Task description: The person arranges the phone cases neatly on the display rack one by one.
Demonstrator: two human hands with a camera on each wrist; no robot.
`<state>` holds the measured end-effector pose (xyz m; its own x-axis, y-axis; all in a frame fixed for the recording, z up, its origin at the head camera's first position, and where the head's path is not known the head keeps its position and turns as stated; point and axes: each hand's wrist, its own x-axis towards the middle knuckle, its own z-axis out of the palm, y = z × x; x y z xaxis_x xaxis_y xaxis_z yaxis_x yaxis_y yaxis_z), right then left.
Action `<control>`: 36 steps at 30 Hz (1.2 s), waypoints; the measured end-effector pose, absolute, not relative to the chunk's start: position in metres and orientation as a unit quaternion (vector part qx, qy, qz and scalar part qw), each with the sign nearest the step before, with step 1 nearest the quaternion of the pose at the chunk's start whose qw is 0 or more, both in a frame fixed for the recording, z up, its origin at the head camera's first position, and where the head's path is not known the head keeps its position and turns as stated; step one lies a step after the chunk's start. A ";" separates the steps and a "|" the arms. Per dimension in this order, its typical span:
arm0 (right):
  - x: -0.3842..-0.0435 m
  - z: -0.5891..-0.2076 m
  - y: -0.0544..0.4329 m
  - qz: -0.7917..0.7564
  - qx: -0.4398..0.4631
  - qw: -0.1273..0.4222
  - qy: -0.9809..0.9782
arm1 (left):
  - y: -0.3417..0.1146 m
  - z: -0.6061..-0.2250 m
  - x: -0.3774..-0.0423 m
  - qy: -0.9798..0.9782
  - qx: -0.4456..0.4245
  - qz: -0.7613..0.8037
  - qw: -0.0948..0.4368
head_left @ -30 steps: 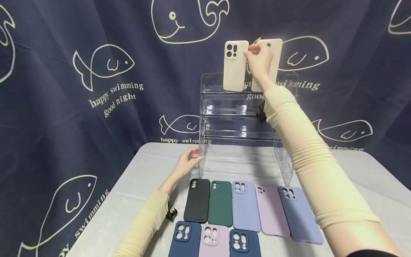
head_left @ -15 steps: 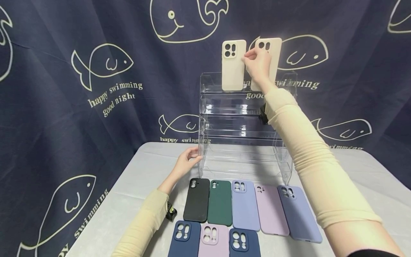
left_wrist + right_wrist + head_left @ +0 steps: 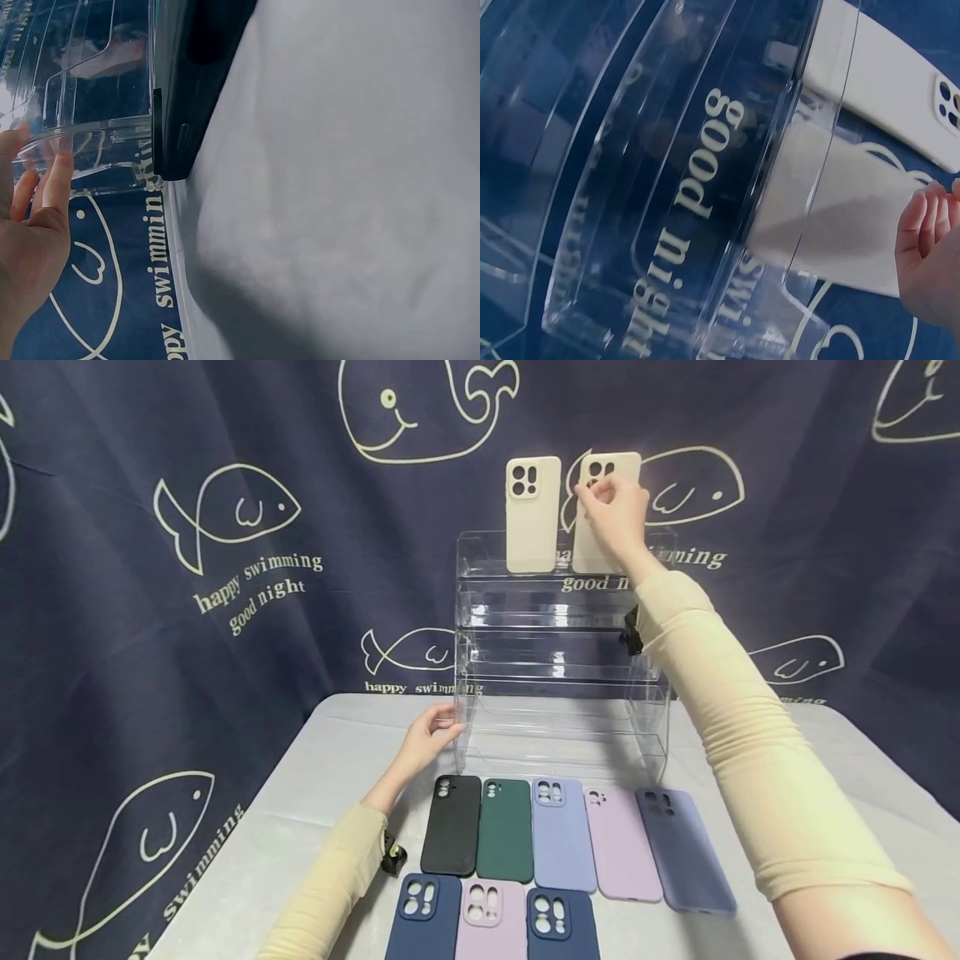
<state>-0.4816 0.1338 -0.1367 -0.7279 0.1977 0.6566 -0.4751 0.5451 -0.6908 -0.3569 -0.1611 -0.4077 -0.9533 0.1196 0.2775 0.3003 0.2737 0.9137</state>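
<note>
My left hand grips the left side edge of a clear plastic tiered display stand; in the left wrist view my left fingers and thumb lie about its edge. Two white phone cases stand upright on the top tier: a left white phone case and a right white phone case. My right hand is raised in front of the right one, covering part of its upper half. Its fingers are curled in the right wrist view; whether they hold the case edge is hidden.
Phone cases lie in two rows before the stand: black, green, light blue, lilac, grey-blue, then navy, another lilac and another navy. A dark curtain hangs behind the table.
My right hand has moved right, from the edge of the left white phone case to in front of the right one. The left hand stays at the stand. The head view has shifted slightly.
</note>
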 end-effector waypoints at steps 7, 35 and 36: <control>-0.472 -0.143 0.153 0.459 0.085 0.355 -0.810 | -0.157 -0.399 -0.345 -0.801 -0.143 -0.576 0.074; -0.413 -0.159 0.224 0.382 0.105 0.276 -0.876 | -0.154 -0.404 -0.362 -0.821 -0.121 -0.551 0.085; -0.411 -0.160 0.227 0.382 0.107 0.275 -0.876 | -0.153 -0.404 -0.361 -0.821 -0.120 -0.552 0.085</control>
<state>-0.4109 0.2268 -0.1600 -0.8254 0.0235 0.5640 -0.3978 0.6848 -0.6106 -0.3614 -0.1534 -0.4044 -0.9571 0.1030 0.2708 0.2896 0.3624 0.8859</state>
